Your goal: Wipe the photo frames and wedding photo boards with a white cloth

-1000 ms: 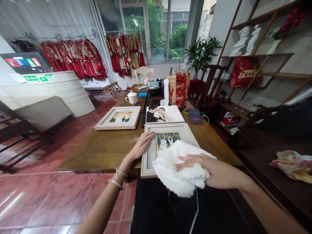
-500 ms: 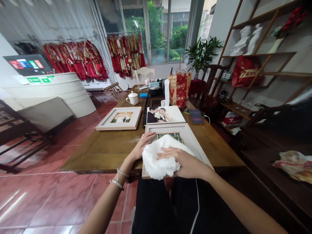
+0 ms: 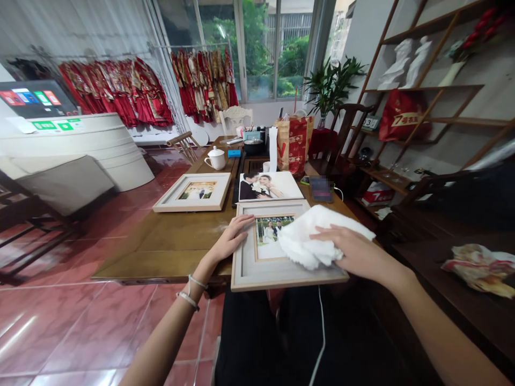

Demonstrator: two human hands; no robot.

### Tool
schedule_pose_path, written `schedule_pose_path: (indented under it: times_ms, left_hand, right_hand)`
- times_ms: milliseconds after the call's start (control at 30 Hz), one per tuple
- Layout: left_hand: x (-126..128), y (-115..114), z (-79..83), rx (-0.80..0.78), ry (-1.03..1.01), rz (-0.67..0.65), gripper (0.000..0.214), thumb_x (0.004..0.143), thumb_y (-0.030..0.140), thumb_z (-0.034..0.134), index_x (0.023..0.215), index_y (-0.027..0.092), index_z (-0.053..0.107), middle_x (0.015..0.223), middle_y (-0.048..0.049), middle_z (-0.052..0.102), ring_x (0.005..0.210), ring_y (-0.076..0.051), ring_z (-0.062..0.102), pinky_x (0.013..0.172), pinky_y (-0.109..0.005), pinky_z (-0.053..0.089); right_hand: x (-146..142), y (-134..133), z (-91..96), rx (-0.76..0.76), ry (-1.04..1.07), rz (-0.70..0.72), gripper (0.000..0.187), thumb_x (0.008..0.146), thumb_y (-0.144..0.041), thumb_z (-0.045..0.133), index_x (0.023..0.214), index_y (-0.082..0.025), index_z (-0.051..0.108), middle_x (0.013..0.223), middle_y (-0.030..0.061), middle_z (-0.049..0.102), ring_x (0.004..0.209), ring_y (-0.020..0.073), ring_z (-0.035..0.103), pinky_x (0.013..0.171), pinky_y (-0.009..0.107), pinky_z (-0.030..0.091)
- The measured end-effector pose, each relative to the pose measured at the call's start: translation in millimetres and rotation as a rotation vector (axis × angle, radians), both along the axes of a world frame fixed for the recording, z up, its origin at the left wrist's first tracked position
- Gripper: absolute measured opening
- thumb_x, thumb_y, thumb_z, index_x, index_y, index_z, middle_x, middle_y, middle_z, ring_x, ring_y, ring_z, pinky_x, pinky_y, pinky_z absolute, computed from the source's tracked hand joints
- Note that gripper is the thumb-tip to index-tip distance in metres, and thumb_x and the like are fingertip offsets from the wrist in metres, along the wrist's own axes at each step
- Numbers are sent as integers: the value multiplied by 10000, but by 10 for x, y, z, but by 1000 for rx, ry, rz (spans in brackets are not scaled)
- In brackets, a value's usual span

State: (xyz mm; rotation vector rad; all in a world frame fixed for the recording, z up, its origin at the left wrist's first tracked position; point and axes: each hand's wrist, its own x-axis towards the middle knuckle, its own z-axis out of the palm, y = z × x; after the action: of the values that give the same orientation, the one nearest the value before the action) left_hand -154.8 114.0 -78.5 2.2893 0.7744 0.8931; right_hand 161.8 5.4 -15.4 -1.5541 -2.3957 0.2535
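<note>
A wooden picture frame (image 3: pixel 277 281) with a pale mat lies at the table's near edge, slightly overhanging it. The small photo (image 3: pixel 269 229) inside it shows a couple outdoors, its right part covered. My left hand (image 3: pixel 231 236) rests on the frame's left rim, fingers stretched out flat. In my right hand (image 3: pixel 354 249) is a bunched white towel (image 3: pixel 311 230), pressed against the right half of the frame and hiding that side's rim. Just behind lies an unframed wedding photo panel (image 3: pixel 281 185). To the left is a second framed photo (image 3: pixel 169 201), lying flat.
On the wooden table (image 3: pixel 161 244) stand a white lidded mug (image 3: pixel 216 158), a blue box (image 3: pixel 234 154), a black pot (image 3: pixel 254 146) and a red-brown paper bag (image 3: pixel 295 142). A phone (image 3: pixel 321 188) with a white cable lies at the right. Shelves (image 3: pixel 438 88) line the right wall.
My right hand has moved the towel to the right across the frame, uncovering the couple's photo and the frame's lower left. My left hand stays on the left rim.
</note>
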Motion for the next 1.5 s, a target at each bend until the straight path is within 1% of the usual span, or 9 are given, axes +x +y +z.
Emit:
schedule_pose_path:
  times_ms: [200, 367, 500, 633, 800, 900, 1067, 1367, 1500]
  left_hand:
    - [-5, 2, 13, 4, 16, -1, 409, 907, 272, 419, 1311, 250, 476, 1380, -67, 452, 1308, -260, 321, 1115, -486, 203]
    - [-14, 5, 9, 0, 10, 2, 401, 905, 281, 425, 1299, 249, 494, 1376, -70, 458, 1307, -266, 325, 1115, -486, 200]
    - [-11, -6, 15, -1, 10, 7, 399, 909, 278, 420, 1300, 241, 490, 1375, -76, 455, 1305, -262, 331, 1113, -481, 205]
    - [-5, -15, 11, 8, 4, 11, 395, 909, 274, 418, 1295, 240, 494, 1369, -77, 459, 1300, -258, 339, 1110, -476, 216]
    - [0, -4, -1, 17, 4, 13, 394, 909, 251, 409, 1294, 242, 494, 1364, -77, 463, 1297, -253, 338, 1109, -469, 218]
    - [0, 1, -4, 16, 5, 6, 392, 904, 238, 415, 1286, 236, 503, 1360, -80, 467, 1295, -257, 338, 1110, -469, 212]
    - [-5, 1, -18, 11, -6, 3, 394, 909, 228, 406, 1294, 225, 490, 1371, -85, 449, 1302, -250, 332, 1109, -468, 214]
    - [-12, -4, -12, 24, -10, -8, 396, 909, 241, 417, 1299, 233, 485, 1374, -83, 450, 1304, -246, 333, 1113, -469, 211]
    - [-18, 1, -18, 27, -1, -14, 396, 911, 243, 414, 1301, 228, 485, 1377, -85, 449, 1307, -247, 328, 1114, -470, 205]
  right_hand:
    - [11, 764, -179, 249, 109, -226, 573, 683, -84, 513, 1241, -206, 558, 1237, 49, 602, 1238, 239, 459, 1082, 405, 289]
    - [-295, 1030, -254, 201, 78, -170, 613, 680, -97, 507, 1276, -240, 524, 1317, 15, 533, 1316, 273, 338, 1101, 487, 204]
    - [-376, 843, -243, 104, 48, -19, 651, 641, -51, 494, 1253, -265, 543, 1325, -8, 524, 1350, 226, 273, 1125, 460, 153]
    - [-270, 359, -153, -60, 65, 74, 731, 589, -19, 492, 1257, -312, 535, 1377, -24, 461, 1361, 231, 242, 1122, 455, 185]
    - [-142, -271, 28, -262, 176, 174, 563, 732, -115, 507, 1243, -348, 544, 1395, -51, 433, 1352, 249, 261, 1100, 450, 249]
    - [-141, -356, 58, -300, 198, 182, 524, 773, -155, 505, 1259, -351, 526, 1381, -54, 453, 1351, 237, 266, 1114, 463, 205]
    - [-204, -20, -72, -127, 96, 219, 643, 691, -178, 610, 1305, -319, 480, 1395, -7, 438, 1371, 289, 188, 1108, 555, -12]
    - [-371, 752, -243, 191, 132, -74, 669, 657, -63, 516, 1298, -251, 494, 1316, 28, 534, 1314, 248, 347, 1098, 498, 176]
    - [-506, 954, -248, 208, 62, -157, 649, 678, -45, 496, 1305, -210, 489, 1341, 58, 507, 1340, 247, 293, 1106, 488, 129]
